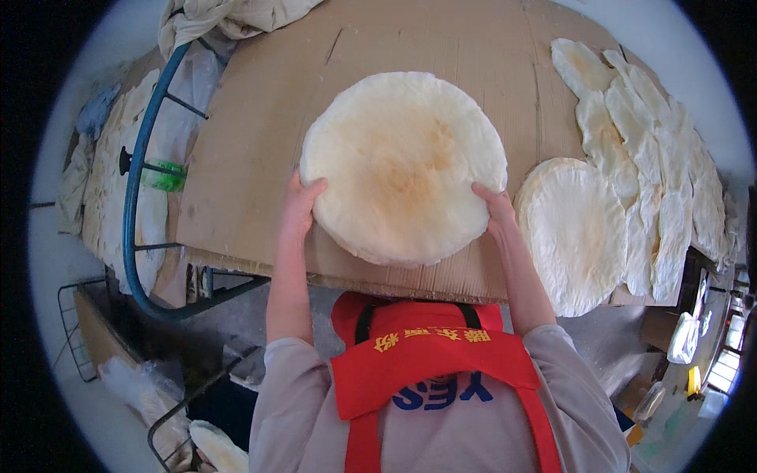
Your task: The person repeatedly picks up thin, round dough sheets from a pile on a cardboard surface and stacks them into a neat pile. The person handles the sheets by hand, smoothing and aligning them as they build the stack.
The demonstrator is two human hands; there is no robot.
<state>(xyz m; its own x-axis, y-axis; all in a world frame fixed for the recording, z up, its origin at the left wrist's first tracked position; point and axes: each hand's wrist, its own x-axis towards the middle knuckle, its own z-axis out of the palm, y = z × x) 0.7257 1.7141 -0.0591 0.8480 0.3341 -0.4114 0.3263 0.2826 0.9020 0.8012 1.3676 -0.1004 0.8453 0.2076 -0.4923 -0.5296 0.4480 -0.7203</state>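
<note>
A stack of round flatbreads (402,165), pale with browned patches in the middle of the top one, is held level in front of me over a cardboard-covered surface. My left hand (303,200) grips its left edge, thumb on top and fingers hidden beneath or behind. On the opposite edge my right hand (495,207) holds it the same way. Whether the stack touches the cardboard (254,148) I cannot tell. Close to my right forearm lies another round stack of flatbreads (573,236), jutting a little past the front edge.
Overlapping flatbreads (639,159) spread along the right side. A blue metal bed-type rail (133,177) curves up at the left, with a green-labelled plastic item (164,175) behind it. More flatbreads (127,177) lie beyond. Cream cloth (248,15) hangs over the rail's far end.
</note>
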